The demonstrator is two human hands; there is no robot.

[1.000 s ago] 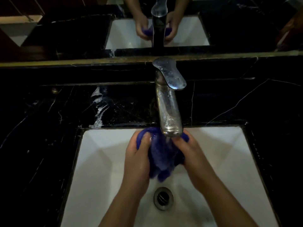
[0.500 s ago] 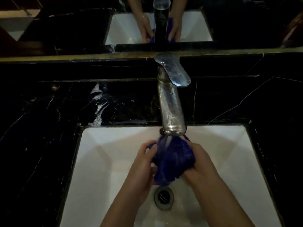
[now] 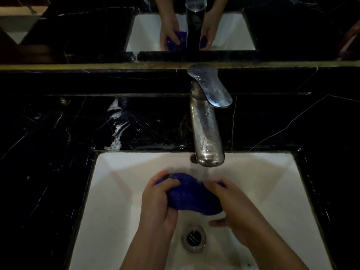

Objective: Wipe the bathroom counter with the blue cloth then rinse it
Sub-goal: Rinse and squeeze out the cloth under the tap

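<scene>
1. I am watching both hands working the cloth (image 3: 191,197) over the sink (image 3: 120,184), just below the tap (image 3: 207,137); the spout is running a thin stream onto the cloth's top.
2. The left hand (image 3: 158,201) is gripping the cloth's left end, fingers curled over the top edge.
3. The right hand (image 3: 231,203) is clamping the right end, thumb side over the top, fingers wrapping underneath; their tips are partly hidden.
4. The cloth is bunching into a soaked wad between the two hands, hanging above the drain (image 3: 193,238) and not touching the basin, as far as I can tell.
5. I am judging it soft, limp and heavier now with water, and slick at the surface; a full-fist hold at each end suits it better than a fingertip pinch.
6. The counter (image 3: 58,137) is showing wet streaks behind the sink, so I am reading the wipe as done and the rinse as under way.
</scene>
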